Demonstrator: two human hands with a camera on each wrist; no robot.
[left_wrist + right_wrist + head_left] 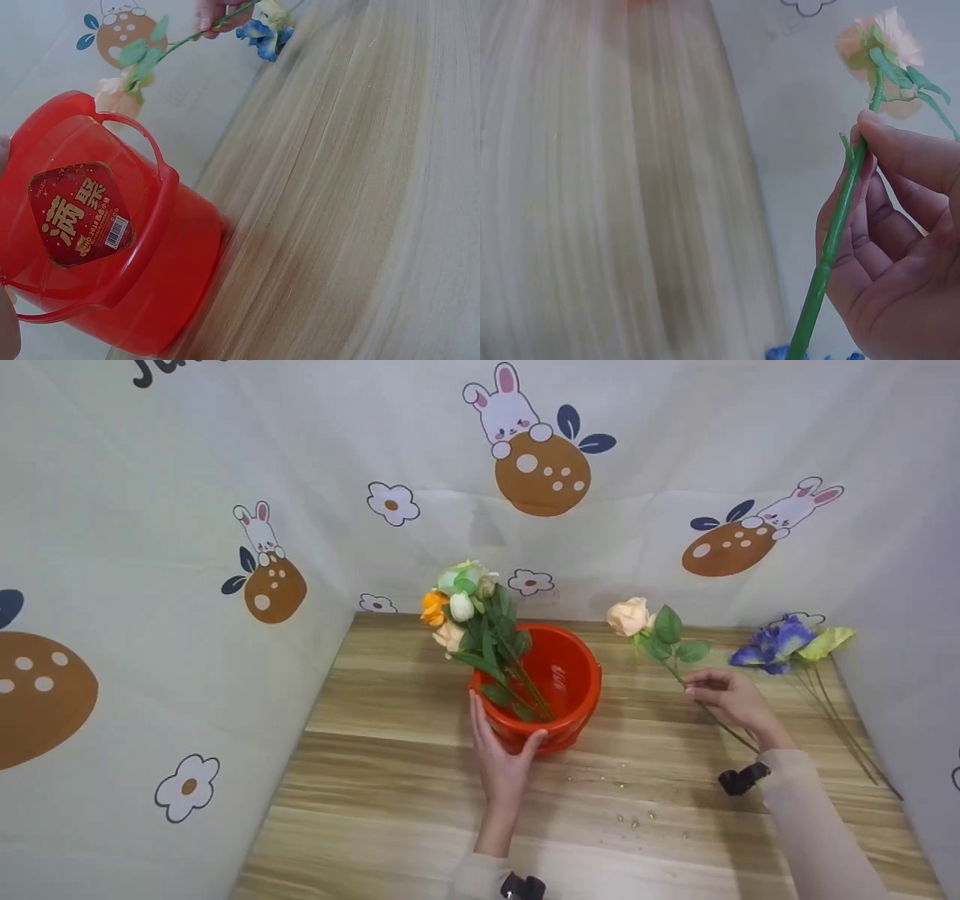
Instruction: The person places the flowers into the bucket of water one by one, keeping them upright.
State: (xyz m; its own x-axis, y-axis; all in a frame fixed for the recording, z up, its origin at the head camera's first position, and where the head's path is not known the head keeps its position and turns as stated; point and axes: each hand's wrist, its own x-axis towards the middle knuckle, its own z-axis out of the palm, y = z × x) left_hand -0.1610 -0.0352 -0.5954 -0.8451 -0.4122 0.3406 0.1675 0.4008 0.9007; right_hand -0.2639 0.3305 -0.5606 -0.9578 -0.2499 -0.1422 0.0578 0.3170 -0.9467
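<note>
A red plastic bucket (592,682) stands on the wooden table with several artificial flowers (461,607) leaning out over its left rim. My left hand (504,757) rests against the bucket's near left side, fingers straight and thumb spread along the front. In the left wrist view the bucket (180,277) shows its label and handle, with only slivers of that hand at the left edge. To the right of the bucket, my right hand (731,701) pinches the green stem of a peach rose (630,616) between thumb and fingers. The right wrist view shows the stem (832,247) in this pinch, bloom pointing away.
Blue-purple and yellow-green flowers (784,643) with long stems lie at the table's right side. Small shiny bits (634,821) are scattered on the wooden table (375,810) before the bucket. A printed cloth (420,435) with rabbits borders the back and sides.
</note>
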